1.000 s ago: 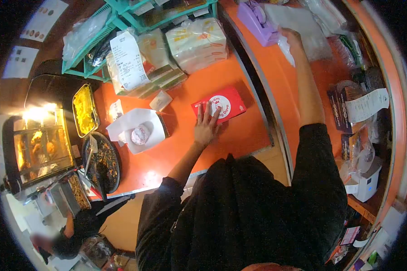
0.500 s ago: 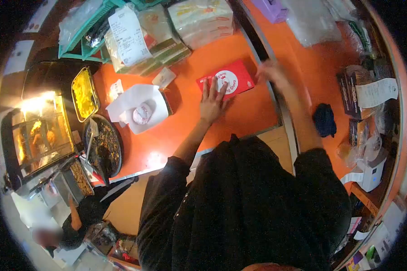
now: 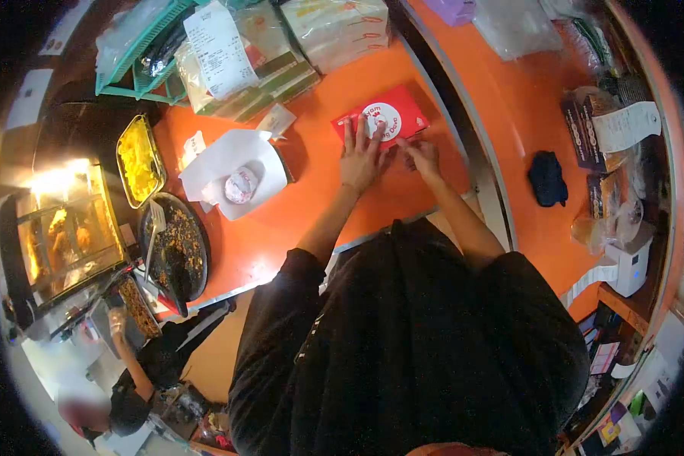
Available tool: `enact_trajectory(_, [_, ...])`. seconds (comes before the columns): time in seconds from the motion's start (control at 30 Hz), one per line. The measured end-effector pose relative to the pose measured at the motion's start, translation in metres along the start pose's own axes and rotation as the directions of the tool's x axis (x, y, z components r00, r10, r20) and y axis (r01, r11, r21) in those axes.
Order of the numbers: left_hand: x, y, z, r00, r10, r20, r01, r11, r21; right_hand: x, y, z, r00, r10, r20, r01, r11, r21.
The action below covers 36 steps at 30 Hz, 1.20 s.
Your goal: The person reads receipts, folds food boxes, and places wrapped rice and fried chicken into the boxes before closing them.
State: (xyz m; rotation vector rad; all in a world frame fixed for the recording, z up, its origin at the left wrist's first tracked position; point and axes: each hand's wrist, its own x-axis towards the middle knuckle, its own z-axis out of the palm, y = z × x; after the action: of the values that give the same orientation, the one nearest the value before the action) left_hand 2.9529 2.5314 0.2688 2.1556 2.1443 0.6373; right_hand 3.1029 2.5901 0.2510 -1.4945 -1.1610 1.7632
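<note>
A red cardboard food box (image 3: 412, 114) with a round white logo lies on the orange counter in front of me. My left hand (image 3: 362, 161) rests on its near left part, fingers stretched out and spread across the lid. At the box's near right corner, my right hand (image 3: 423, 159) has its fingers bent together against the edge. Left of the hands stands an opened white-lined box (image 3: 270, 171) holding a round paper-wrapped bundle (image 3: 240, 185).
A tray of yellow food (image 3: 139, 161) and a dark round pan (image 3: 194, 254) with tongs stand at left, near a lit display case (image 3: 72, 228). Wrapped paper stacks (image 3: 338, 30) and a teal basket (image 3: 121, 85) are behind. A dark cloth (image 3: 546, 179) lies right. A co-worker is lower left.
My right hand has come in from the right-hand counter to the near right corner of the red box. My left hand stays on the box. The co-worker's arm has shifted.
</note>
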Motion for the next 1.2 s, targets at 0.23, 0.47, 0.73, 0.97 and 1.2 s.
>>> enact_trajectory(0.23, [0.000,-0.009,-0.020,0.993,-0.100,0.059,0.104,0.993,-0.063,0.020,-0.026,-0.045,0.841,-0.487,0.237,0.389,0.239,-0.890])
enact_trajectory(0.47, [0.048,-0.131,-0.013,0.870,-0.375,-0.321,0.465,0.841,0.278,0.021,-0.079,0.004,0.808,-0.578,0.117,0.243,0.147,-0.959])
enact_trajectory(0.73, [0.058,-0.070,-0.072,0.787,-0.609,0.101,0.589,0.790,0.171,0.045,-0.073,0.018,0.549,-0.737,0.394,0.573,-0.011,-0.820])
enact_trajectory(0.97, [0.013,0.066,-0.050,0.931,-0.235,-0.280,0.191,0.966,-0.176,-0.002,-0.086,0.019,0.868,0.018,0.497,-0.232,0.898,0.373])
enact_trajectory(1.2, [0.019,0.097,-0.064,0.858,-0.489,0.153,0.502,0.740,-0.447,-0.005,-0.050,-0.045,0.863,-0.409,0.295,0.503,0.735,-0.455])
